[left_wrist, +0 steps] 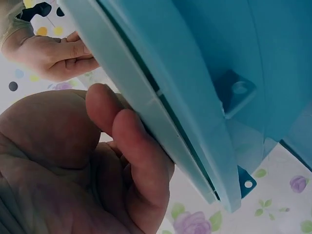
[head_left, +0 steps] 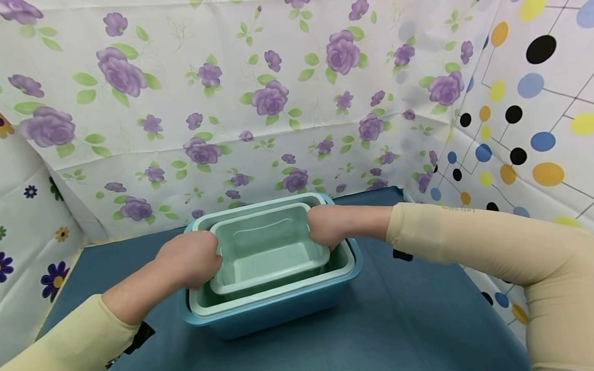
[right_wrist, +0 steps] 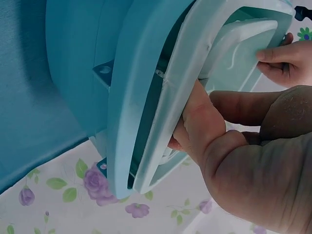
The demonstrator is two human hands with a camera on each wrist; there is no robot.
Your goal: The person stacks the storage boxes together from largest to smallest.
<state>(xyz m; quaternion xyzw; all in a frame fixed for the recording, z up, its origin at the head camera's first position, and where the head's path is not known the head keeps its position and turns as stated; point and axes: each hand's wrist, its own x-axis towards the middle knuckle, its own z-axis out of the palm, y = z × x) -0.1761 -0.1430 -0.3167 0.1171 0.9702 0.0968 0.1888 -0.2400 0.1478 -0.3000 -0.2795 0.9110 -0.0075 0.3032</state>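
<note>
Three rectangular plastic basins sit one inside another. The outermost is a blue basin [head_left: 282,311]; within it is a pale green basin [head_left: 276,287], its rim a little inside the blue one. Innermost is a small mint-green basin [head_left: 275,257], tilted slightly. My left hand [head_left: 193,257] grips the small basin's left end with curled fingers. At its right end my right hand [head_left: 328,226] holds the rim, thumb and fingers around it. In the right wrist view the right fingers [right_wrist: 200,122] reach down between the small basin and the pale green rim.
The basins stand on a table with a dark blue cover [head_left: 405,323]. Behind rises a white sheet with purple flowers [head_left: 269,99]. A dotted sheet [head_left: 535,117] hangs on the right, and a flowered sheet [head_left: 18,233] on the left.
</note>
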